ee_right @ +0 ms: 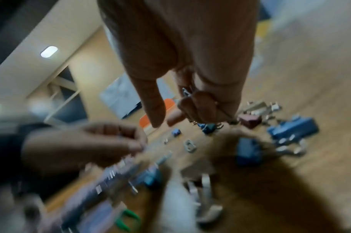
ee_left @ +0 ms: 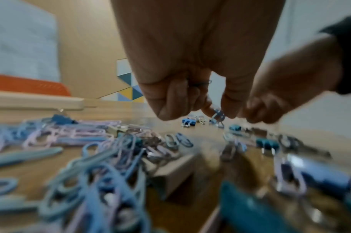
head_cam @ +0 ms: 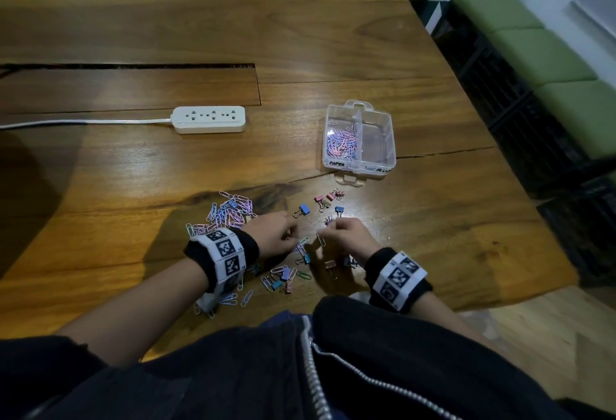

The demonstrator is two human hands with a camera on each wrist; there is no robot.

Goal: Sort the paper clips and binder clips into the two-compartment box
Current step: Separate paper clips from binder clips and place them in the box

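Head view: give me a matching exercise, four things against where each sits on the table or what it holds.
Things:
1. power strip
2. box's left compartment
3. box's right compartment
4. big loose pile of paper clips

Places or states:
A. holds no clips yet
B. just beyond the left hand
C. holds pink and blue paper clips
D. far left of the box, cable trailing left

Pairs: 1-D, 2-C, 3-A, 4-B
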